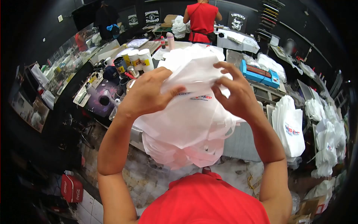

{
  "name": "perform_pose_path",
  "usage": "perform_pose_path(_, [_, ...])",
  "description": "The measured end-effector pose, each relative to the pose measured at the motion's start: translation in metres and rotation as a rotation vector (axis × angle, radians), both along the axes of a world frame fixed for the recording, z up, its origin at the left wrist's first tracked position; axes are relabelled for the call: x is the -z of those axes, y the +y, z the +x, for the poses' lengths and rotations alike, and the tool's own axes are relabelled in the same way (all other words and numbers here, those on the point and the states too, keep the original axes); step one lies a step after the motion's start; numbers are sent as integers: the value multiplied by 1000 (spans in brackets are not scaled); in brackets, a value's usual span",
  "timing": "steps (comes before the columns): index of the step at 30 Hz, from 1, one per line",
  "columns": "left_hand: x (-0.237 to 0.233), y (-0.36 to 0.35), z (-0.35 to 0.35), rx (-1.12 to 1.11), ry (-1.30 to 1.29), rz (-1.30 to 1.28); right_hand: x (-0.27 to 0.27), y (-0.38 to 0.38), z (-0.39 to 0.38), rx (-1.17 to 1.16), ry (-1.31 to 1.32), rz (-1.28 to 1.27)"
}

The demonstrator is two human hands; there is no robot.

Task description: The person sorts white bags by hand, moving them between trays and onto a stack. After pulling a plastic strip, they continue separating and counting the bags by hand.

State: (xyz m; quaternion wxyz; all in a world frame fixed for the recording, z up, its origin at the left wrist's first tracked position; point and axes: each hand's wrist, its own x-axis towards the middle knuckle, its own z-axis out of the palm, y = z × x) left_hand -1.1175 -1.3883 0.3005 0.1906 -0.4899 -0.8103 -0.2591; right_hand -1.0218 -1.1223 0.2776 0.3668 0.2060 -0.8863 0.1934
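Observation:
A large pile of thin white bags with red and blue print lies in front of me, its lower edges hanging over the table's front. At the pile's upper left, my left hand has a white bag between thumb and fingers. On the other side of that raised bag is my right hand, its fingers curled and spread apart, near the bag's right edge; nothing shows held in it. The folded upper part of the bag stands between the two hands.
White tubs and a pink bottle stand behind on the left. A blue device sits at the right. Printed bags hang lower right. A person in red stands at the back. A red cooler is on the floor.

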Motion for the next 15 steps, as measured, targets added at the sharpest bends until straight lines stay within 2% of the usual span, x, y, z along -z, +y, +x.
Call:
perform_pose_path(1, [3, 1, 3, -1, -4, -2, 0, -3, -8, 16, -37, -105])
perform_pose_path(3, [10, 6, 8, 32, 2, 28, 1, -6, -23, 20, 31, -113])
perform_pose_path(5, [15, 6, -1, -23, 57, 24, 1, -9, -28, 15, 242, -83])
perform_pose_path(6, [13, 5, -8, -78, 79, 35, -5, -12, -13, 136, 380, 103])
perform_pose_path(7, [11, 4, -13, -137, 100, 49, -4, -16, 8, 143, 291, 145])
perform_pose_path(9, [2, 1, -13, -151, 131, 70, 8, -20, 31, -289, -115, 153])
perform_pose_path(11, [-3, -1, -12, -103, 164, 77, 18, -34, 43, -378, -450, 266])
perform_pose_path(13, [-3, -2, -9, -82, 170, 88, 30, -34, 40, -373, -392, 310])
perform_pose_path(15, [-3, -8, -7, 0, 245, 78, 25, -28, 33, -338, -402, 178])
